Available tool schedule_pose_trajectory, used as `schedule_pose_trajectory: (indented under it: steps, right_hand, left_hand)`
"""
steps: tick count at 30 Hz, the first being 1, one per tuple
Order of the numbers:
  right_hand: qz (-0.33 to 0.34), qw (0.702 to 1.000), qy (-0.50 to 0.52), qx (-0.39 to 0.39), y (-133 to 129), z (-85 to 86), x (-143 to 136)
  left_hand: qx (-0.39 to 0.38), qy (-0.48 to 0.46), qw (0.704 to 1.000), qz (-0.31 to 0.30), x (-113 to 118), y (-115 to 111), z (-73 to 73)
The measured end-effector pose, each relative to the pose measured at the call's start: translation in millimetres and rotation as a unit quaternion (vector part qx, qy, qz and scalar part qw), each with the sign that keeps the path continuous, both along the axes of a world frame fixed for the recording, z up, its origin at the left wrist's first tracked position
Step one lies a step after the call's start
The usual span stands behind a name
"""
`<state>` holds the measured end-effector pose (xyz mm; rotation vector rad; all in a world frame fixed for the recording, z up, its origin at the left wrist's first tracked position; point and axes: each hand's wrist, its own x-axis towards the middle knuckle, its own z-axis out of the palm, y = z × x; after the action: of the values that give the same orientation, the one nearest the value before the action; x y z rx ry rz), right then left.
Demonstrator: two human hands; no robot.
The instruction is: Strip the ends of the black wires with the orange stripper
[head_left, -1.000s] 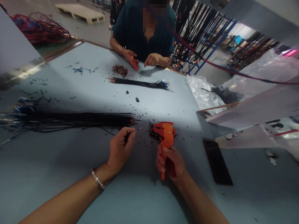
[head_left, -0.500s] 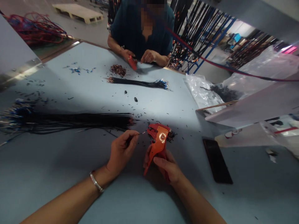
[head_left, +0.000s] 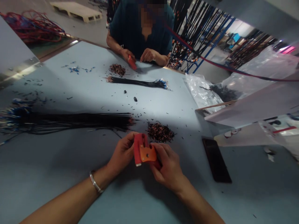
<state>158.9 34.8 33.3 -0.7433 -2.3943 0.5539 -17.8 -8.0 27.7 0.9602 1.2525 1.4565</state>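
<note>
My right hand [head_left: 167, 165] is wrapped round the handles of a red and orange wire stripper [head_left: 147, 154], whose head points left. Against that head, my left hand [head_left: 122, 152] is closed in a pinch; the wire it holds is hidden behind the tool. A long bundle of black wires [head_left: 77, 121] lies to the left, its blue and silver ends at the far left. Just beyond the tool sits a pile of small dark and coppery offcuts [head_left: 160, 132].
Across the table [head_left: 98, 99] a person [head_left: 140, 37] holds a red tool [head_left: 132, 62]. Near that person lie a shorter wire bundle [head_left: 137, 82] and an offcut pile [head_left: 117, 70]. A black phone [head_left: 216, 160] is at the right, clear plastic bags [head_left: 203, 90] behind it.
The stripper has moved left and turned, its head now against my left hand. The offcut pile is uncovered. The wire tip that stuck out of my left fingers is out of sight.
</note>
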Motion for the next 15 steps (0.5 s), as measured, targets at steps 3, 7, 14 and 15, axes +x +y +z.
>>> schedule_pose_trajectory:
  steps: [3,7,14,15]
  right_hand:
    - [-0.008,0.995,-0.029,0.096,3.0,-9.1,-0.4]
    - [-0.020,0.991,-0.044,0.126,6.7,-13.7,0.2]
    - [-0.034,0.993,-0.037,0.111,10.4,-13.8,1.2]
    - [-0.035,0.992,-0.037,0.113,10.5,-13.6,0.9]
  left_hand:
    - [-0.005,-0.009,1.000,0.005,-1.2,-1.0,-4.2]
    - [-0.023,-0.010,1.000,-0.009,-1.7,-1.3,-6.5]
    - [-0.006,-0.007,0.999,-0.046,-0.6,1.4,0.3]
    - [-0.002,-0.005,0.999,-0.048,-0.8,1.7,0.1]
